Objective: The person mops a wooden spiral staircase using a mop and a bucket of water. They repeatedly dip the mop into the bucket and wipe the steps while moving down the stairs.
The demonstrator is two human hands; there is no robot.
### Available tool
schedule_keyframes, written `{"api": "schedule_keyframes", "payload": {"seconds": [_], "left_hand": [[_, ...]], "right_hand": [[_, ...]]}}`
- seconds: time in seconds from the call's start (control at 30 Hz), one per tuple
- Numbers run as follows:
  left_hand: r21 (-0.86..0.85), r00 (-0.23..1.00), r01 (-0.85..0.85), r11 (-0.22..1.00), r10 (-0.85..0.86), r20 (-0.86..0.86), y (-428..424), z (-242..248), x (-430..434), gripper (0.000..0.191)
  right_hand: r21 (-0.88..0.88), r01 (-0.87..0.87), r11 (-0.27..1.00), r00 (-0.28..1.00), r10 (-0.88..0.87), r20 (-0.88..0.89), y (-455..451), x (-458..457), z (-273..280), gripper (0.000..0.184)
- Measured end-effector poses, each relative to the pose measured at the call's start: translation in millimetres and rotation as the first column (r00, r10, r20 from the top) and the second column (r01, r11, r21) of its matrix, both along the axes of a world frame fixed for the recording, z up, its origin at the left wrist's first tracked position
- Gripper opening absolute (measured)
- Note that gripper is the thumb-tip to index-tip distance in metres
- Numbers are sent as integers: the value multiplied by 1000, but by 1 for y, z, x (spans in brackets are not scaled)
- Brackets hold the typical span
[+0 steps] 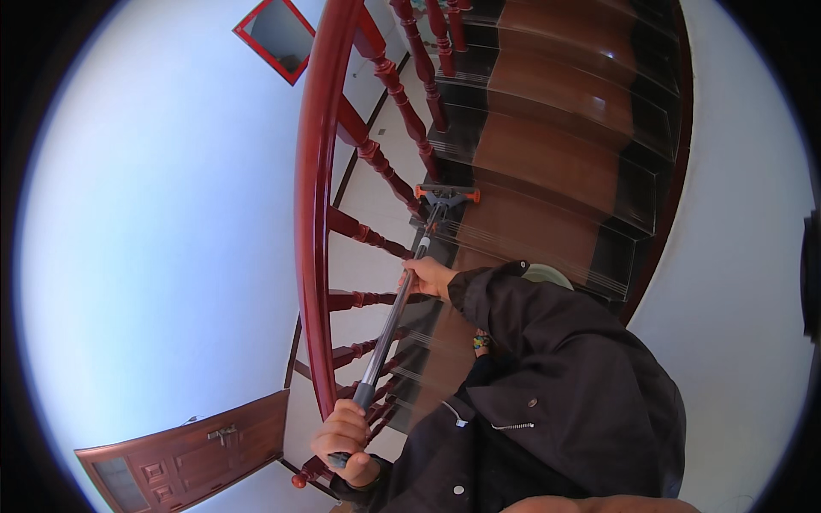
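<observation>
Both hands are on the pole (388, 330) of a sponge mop, a silvery metal tube that runs diagonally up the view. My left hand (344, 439) wraps the dark grip at the pole's near end. Higher up, my right hand (424, 277) holds the tube around its middle. The mop head (447, 194), grey with orange ends, is at a stair by the foot of the balusters, over the black edge strip and the start of the brown middle. Whether it presses on the tread or the riser I cannot tell.
A dark red handrail (314, 211) with turned balusters (401, 96) borders the stairs (545, 141) on the left. Behind my right sleeve shows part of a pale green basin or bucket (548, 276). A wooden door (192, 455) is at lower left, a red-framed mirror (279, 42) at upper left.
</observation>
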State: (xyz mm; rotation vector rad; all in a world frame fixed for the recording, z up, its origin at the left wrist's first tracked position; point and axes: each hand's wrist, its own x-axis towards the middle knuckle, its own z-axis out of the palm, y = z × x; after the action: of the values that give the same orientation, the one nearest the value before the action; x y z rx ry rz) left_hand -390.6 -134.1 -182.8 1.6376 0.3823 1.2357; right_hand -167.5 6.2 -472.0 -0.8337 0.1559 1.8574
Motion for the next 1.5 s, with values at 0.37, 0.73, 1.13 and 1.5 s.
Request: {"api": "schedule_keyframes", "payload": {"seconds": [0.37,0.73,1.13,1.5], "left_hand": [[-110,976,-209,972,215,45,-8,-32,4,26],[-202,970,-225,953,238,47,-37,-4,-12,27],[-61,976,-210,976,212,43,-74,42,-35,31],[-72,998,-61,995,63,16,-47,-27,12,29]], "right_hand": [[-75,-85,994,950,104,293,8,-10,-14,16],[-107,-93,990,982,109,153,-45,-18,6,20],[-148,-143,979,990,142,-11,-103,-65,31,17],[6,179,984,982,-179,56,-73,35,-16,18]]}}
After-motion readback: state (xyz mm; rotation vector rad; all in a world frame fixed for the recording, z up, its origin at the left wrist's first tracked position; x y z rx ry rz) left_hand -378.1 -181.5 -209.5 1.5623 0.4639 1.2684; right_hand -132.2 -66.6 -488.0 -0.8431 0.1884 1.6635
